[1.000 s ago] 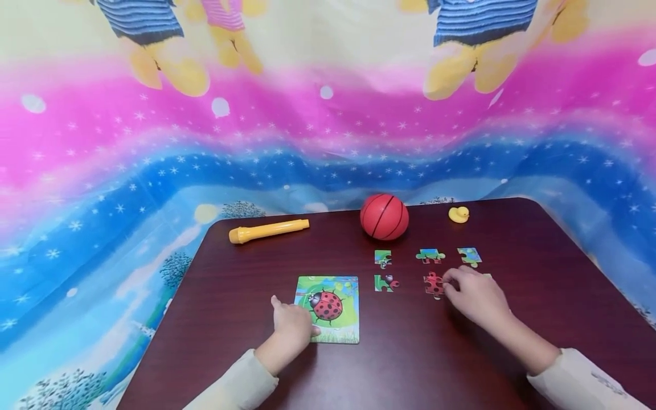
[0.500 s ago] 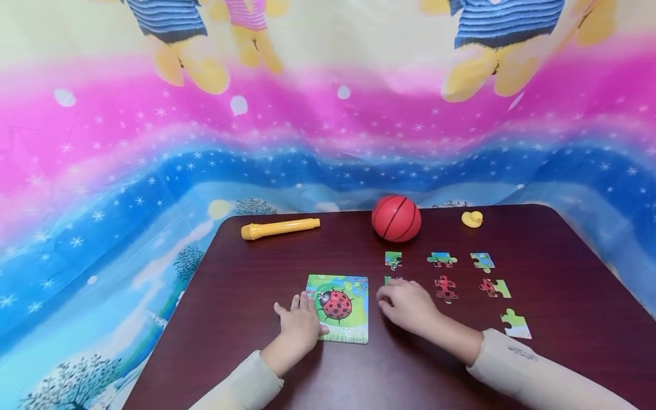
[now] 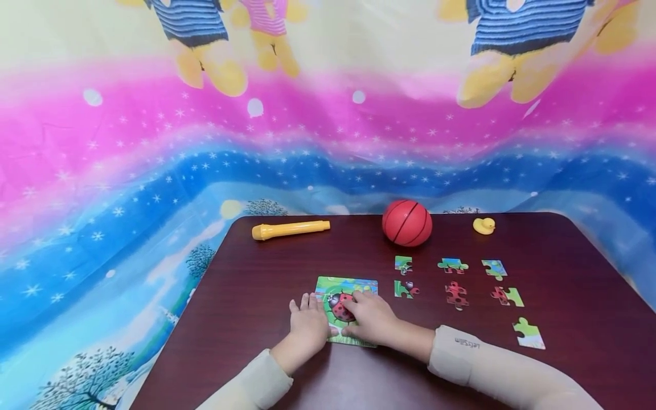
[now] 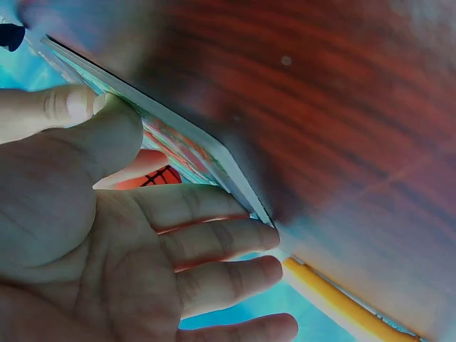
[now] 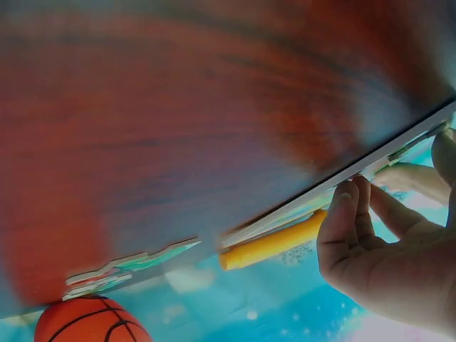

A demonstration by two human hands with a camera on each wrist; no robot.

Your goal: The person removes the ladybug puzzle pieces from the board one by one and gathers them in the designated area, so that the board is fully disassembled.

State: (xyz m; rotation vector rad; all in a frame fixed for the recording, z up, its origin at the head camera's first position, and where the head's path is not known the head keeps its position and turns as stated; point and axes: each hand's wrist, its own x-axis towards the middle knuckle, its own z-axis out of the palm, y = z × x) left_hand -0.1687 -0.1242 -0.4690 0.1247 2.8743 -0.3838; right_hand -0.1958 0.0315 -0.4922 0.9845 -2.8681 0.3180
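A square ladybug puzzle board lies on the table. Its lower left side is under my left hand, whose fingers are spread and nearly straight. My right hand reaches over the board from the right and covers part of the picture. Its fingers bend down to the surface, with the thumb held apart from them. In the left wrist view the left fingers lie at the board's edge, and both thumbs come close together over it. A thin raised layer shows on the board beside the right thumb.
Several loose puzzle pieces lie spread to the right, one corner piece nearer the front. Along the back are a yellow toy microphone, a red ball and a yellow toy duck. A printed cloth hangs behind the table.
My right hand has moved left from the loose pieces onto the board, uncovering the pieces on the right. My left hand stays at the board with its fingers more spread. The head view has shifted slightly.
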